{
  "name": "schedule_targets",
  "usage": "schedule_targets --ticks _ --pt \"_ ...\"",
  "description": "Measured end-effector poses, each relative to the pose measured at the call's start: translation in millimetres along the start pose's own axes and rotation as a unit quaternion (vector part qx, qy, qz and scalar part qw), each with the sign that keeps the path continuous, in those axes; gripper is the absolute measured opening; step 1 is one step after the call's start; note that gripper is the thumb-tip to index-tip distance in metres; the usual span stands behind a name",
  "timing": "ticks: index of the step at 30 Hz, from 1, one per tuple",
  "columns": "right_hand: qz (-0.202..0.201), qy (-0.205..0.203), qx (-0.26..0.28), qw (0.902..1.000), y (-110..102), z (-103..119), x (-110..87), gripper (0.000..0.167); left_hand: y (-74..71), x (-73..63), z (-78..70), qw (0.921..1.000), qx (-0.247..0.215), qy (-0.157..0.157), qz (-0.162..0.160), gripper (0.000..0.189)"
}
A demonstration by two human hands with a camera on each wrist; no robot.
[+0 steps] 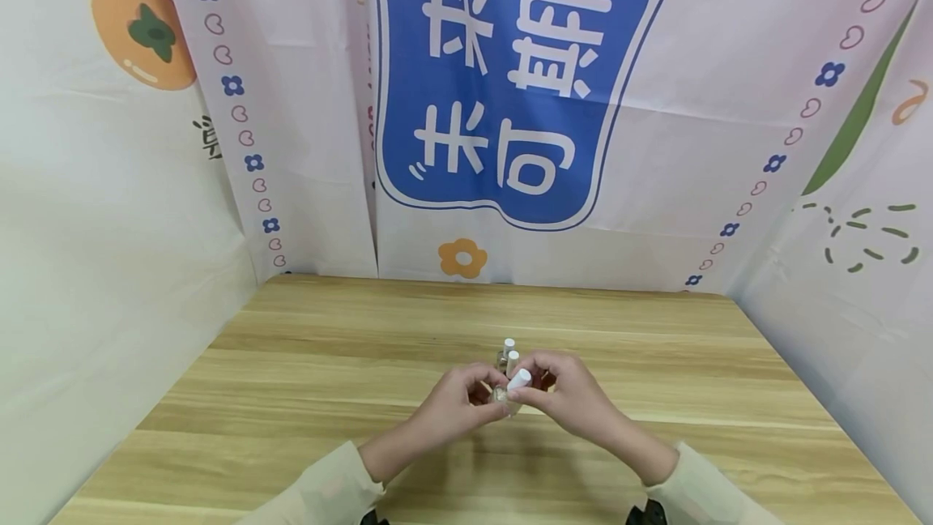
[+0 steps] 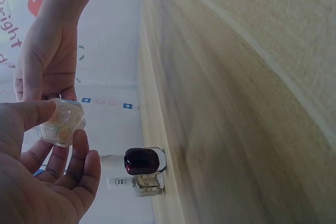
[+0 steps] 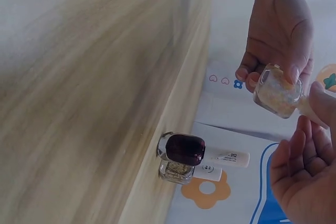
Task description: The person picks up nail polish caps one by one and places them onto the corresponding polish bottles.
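Observation:
A clear nail polish bottle with pale, flaky glitter inside is held above the table, tilted. My left hand grips its glass body between thumb and fingers. On the other side, my right hand pinches its white cap; whether the cap is still seated on the neck cannot be told. Just beyond the hands stand two more nail polish bottles, close together. One is dark red with a white cap, the other holds gold glitter and is also white-capped.
The wood-grain table runs back to a white printed cloth hanging behind it. Similar cloth hangs along the left and right sides. Both standing bottles are upright near the middle of the table.

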State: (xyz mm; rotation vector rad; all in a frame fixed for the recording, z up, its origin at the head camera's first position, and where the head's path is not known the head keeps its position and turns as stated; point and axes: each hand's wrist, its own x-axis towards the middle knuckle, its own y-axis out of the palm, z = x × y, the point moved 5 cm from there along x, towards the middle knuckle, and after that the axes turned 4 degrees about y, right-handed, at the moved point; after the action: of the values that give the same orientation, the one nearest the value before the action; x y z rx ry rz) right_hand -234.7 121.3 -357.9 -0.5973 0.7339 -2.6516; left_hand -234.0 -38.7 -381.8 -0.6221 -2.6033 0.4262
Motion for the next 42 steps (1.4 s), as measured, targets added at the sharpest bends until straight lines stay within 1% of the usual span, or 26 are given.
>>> schedule_targets --ticks 8,13,18,21,25,29,33,37,42 --pt "-0.029 0.025 0.001 0.9993 3.1 -5.7 -1.5 0.02 1.3 -0.3 0.6 0.9999 -0.005 0.008 -0.009 0.017" --pt "-0.032 0.032 -0.003 0.999 4.2 -5.6 -2.0 0.025 2.3 0.0 0.3 0.9999 -0.012 0.005 -0.007 0.016" --pt "-0.022 0.045 0.01 0.9987 0.9 -5.1 -2.0 0.024 1.0 0.1 2.4 0.9998 -0.009 -0.014 -0.008 0.02" --pt "-0.01 0.048 0.024 0.9985 -3.6 -6.0 -1.4 0.023 0.4 0.4 4.6 0.9996 -0.018 -0.022 -0.004 0.022" --pt "0.024 0.033 0.047 0.9981 -8.4 -7.8 -0.3 0.025 0.0 0.8 7.2 0.9988 -0.04 -0.027 0.003 0.022" --pt "0.06 0.011 0.074 0.9954 -9.4 -10.1 0.3 0.028 0.0 1.3 7.1 0.9982 -0.051 -0.025 0.015 0.021" --pt "0.082 -0.01 0.096 0.992 -7.2 -11.2 0.4 0.026 0.4 1.5 5.2 0.9977 -0.059 -0.021 0.026 0.02" --pt "0.085 -0.021 0.107 0.9904 -5.3 -9.8 -0.1 0.021 0.9 1.5 5.4 0.9974 -0.063 -0.024 0.026 0.019" --pt "0.069 -0.01 0.115 0.9909 -4.5 -10.4 -0.6 0.018 2.2 2.9 9.0 0.9976 -0.058 -0.028 0.023 0.02"
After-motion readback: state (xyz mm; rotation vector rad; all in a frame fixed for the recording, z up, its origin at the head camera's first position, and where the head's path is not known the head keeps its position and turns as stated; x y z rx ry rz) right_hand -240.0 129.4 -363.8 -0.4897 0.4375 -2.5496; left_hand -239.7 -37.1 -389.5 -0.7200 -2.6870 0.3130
